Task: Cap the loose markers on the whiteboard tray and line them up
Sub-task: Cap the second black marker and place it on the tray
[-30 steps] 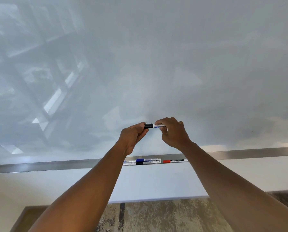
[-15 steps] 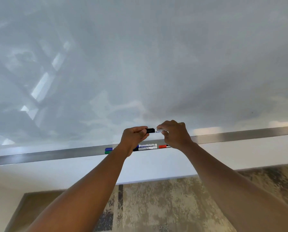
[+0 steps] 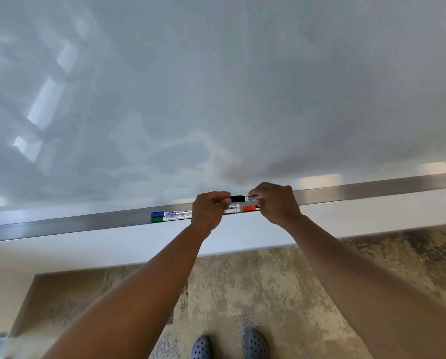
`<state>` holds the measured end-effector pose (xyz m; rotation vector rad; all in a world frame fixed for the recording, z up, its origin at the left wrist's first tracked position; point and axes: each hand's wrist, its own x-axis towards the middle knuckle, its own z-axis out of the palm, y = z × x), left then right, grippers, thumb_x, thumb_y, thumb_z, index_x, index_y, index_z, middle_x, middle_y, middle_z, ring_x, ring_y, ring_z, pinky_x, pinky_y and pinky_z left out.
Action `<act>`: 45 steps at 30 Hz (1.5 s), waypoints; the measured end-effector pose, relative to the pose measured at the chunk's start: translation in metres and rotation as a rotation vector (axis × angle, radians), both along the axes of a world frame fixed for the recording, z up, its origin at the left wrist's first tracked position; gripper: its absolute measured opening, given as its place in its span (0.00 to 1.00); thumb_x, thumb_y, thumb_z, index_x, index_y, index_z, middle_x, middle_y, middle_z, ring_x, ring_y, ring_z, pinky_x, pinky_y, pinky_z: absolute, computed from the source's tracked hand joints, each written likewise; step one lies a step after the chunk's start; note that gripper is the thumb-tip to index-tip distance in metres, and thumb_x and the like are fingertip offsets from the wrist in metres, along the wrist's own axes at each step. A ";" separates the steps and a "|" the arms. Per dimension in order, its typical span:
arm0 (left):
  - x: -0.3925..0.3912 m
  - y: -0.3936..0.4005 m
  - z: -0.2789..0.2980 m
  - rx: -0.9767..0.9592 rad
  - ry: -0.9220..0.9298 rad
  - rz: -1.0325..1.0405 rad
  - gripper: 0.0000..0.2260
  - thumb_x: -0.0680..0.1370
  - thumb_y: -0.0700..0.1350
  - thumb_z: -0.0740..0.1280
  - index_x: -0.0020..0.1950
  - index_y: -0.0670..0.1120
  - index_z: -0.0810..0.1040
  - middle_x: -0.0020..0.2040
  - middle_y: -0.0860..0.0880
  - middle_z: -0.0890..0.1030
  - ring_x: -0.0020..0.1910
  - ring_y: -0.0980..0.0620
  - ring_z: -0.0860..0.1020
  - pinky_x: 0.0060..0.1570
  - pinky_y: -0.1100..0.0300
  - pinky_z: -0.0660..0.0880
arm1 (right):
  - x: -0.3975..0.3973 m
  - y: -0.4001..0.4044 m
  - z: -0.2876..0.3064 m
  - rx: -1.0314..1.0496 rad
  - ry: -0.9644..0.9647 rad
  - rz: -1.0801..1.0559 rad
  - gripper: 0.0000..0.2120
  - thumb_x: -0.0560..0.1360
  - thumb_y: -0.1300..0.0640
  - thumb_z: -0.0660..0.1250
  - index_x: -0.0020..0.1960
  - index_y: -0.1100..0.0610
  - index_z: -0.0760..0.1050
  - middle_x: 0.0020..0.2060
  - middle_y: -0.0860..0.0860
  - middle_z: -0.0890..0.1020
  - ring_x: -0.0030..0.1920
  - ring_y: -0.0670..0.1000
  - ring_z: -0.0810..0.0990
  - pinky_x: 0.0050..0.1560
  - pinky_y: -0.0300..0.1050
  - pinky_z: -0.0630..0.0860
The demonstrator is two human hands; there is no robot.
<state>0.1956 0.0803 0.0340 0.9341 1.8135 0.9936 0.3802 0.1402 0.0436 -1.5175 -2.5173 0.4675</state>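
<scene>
A black-capped marker (image 3: 242,198) lies level between both hands, just above the metal whiteboard tray (image 3: 87,224). My left hand (image 3: 208,208) pinches its black cap end. Around its white barrel my right hand (image 3: 276,203) is closed. On the tray lie a blue-capped marker (image 3: 170,214) and a green-capped marker (image 3: 170,218), side by side to the left of my left hand. A red-capped marker (image 3: 250,208) and part of another white marker (image 3: 232,208) show between my hands, partly hidden.
The whiteboard (image 3: 216,86) fills the upper view, with a white wall strip below the tray. Patterned carpet (image 3: 242,294) covers the floor. My two dark perforated shoes (image 3: 229,345) show at the bottom.
Both hands have come down with the black marker from in front of the board to just above the tray. The view has tilted down, bringing the blue and green markers and my shoes into sight.
</scene>
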 end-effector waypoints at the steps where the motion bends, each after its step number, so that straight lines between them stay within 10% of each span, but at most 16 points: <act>1: 0.001 0.001 -0.004 -0.004 0.075 -0.010 0.10 0.76 0.43 0.72 0.57 0.47 0.84 0.51 0.48 0.86 0.46 0.54 0.81 0.50 0.61 0.77 | 0.001 0.003 -0.004 -0.012 -0.014 -0.007 0.17 0.74 0.62 0.63 0.58 0.45 0.77 0.55 0.44 0.81 0.57 0.49 0.79 0.54 0.49 0.69; 21: 0.000 0.030 -0.060 -0.071 0.851 -0.388 0.18 0.78 0.51 0.67 0.67 0.54 0.76 0.67 0.53 0.77 0.68 0.50 0.70 0.65 0.52 0.66 | 0.006 0.049 -0.076 -0.031 -0.159 -0.079 0.20 0.72 0.66 0.63 0.60 0.49 0.77 0.58 0.48 0.80 0.58 0.55 0.76 0.54 0.48 0.69; 28: -0.001 0.026 -0.069 -0.150 0.905 -0.452 0.19 0.80 0.54 0.64 0.70 0.57 0.72 0.70 0.53 0.74 0.71 0.50 0.67 0.73 0.42 0.56 | 0.009 0.051 -0.083 -0.077 -0.192 -0.028 0.20 0.74 0.65 0.62 0.61 0.49 0.76 0.59 0.48 0.79 0.59 0.55 0.75 0.56 0.50 0.69; 45: -0.008 0.023 -0.070 -0.107 0.891 -0.408 0.16 0.79 0.47 0.65 0.68 0.55 0.75 0.65 0.50 0.77 0.65 0.48 0.73 0.65 0.51 0.67 | 0.007 0.047 -0.085 -0.160 -0.090 -0.029 0.16 0.75 0.64 0.62 0.58 0.49 0.78 0.57 0.48 0.79 0.60 0.54 0.74 0.60 0.51 0.69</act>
